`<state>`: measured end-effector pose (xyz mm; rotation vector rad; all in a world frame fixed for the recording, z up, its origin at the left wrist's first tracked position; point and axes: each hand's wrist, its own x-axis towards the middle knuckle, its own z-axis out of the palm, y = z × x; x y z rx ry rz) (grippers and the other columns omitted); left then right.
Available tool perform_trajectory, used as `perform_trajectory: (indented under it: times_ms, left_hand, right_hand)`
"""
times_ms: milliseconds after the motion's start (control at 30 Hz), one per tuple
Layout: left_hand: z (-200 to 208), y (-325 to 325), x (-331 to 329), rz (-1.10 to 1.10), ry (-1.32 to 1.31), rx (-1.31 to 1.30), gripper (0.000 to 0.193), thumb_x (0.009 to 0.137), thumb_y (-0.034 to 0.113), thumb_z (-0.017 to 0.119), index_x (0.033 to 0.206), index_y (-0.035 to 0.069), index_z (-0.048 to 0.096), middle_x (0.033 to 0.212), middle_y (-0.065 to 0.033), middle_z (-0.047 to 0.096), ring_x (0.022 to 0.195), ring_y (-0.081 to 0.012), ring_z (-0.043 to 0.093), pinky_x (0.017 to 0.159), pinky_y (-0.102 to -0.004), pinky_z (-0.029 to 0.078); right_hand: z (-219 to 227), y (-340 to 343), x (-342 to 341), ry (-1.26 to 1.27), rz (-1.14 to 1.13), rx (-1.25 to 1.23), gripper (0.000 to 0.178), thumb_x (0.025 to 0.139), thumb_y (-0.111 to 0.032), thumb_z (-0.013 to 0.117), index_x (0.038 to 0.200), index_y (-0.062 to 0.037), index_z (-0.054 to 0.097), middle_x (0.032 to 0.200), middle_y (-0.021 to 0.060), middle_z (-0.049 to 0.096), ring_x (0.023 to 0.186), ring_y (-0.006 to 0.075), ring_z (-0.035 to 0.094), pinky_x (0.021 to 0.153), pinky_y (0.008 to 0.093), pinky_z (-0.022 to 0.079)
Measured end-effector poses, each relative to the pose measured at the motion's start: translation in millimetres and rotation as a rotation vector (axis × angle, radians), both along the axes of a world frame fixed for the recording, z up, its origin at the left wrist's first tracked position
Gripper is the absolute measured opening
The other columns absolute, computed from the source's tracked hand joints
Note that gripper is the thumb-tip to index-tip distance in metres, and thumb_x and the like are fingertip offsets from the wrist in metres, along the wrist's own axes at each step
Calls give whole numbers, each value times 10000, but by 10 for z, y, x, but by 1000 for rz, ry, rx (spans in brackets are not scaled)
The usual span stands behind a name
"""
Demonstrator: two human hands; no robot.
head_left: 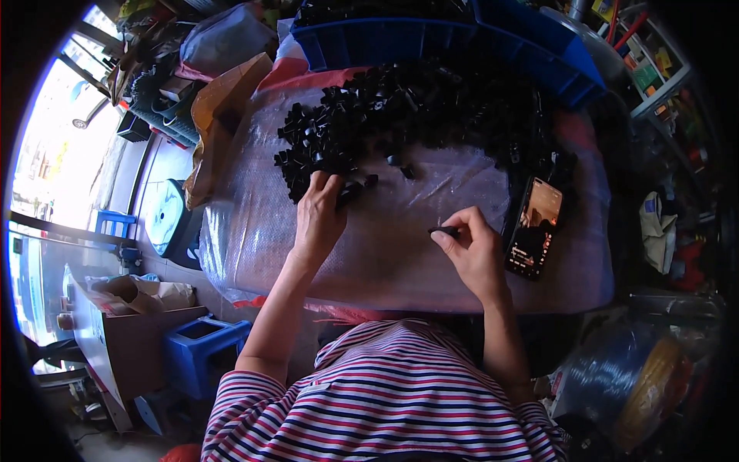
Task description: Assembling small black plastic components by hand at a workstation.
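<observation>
Small black plastic parts lie in a wide heap [408, 100] across the far half of a table covered with a pale woven plastic sheet [385, 262]. My left hand [319, 212] reaches to the near left edge of the heap; its fingers curl down among the parts, and their tips are hidden. Over the middle right of the sheet, my right hand [471, 245] pinches one small black plastic part [444, 230] between thumb and fingers. A couple of loose parts [402, 167] lie apart from the heap, between my hands and the pile.
Right of my right hand, a lit phone [534, 227] stands tilted on the sheet. Blue plastic bins [385, 46] line the table's far side. A blue stool [202, 354] and a cardboard box [127, 346] stand at lower left; clear coiled tubing [616, 377] sits at lower right.
</observation>
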<state>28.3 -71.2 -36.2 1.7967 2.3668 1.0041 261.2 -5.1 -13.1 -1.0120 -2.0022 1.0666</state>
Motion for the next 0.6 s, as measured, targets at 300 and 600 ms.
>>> perform_trajectory:
  times_ms: [300,600]
  left_hand:
    - [85,31,101,-90,16,22,229,660,-51,585,861,59,598,839,-120,530,773,-327,565,650,-372,460]
    - [118,188,310,-139,-1018,16,171,765,16,585,935,0,596,800,-53,603,691,-142,606,603,-250,475]
  right_hand:
    - [-101,-89,115,-276,73,281,145,768,-122,631,865,-36,564,803,117,570,691,304,586,582,356,463]
    - [-72,-126,50,69,40,234,199,839,-135,567,997,-21,529,899,144,586,767,295,606,623,321,479]
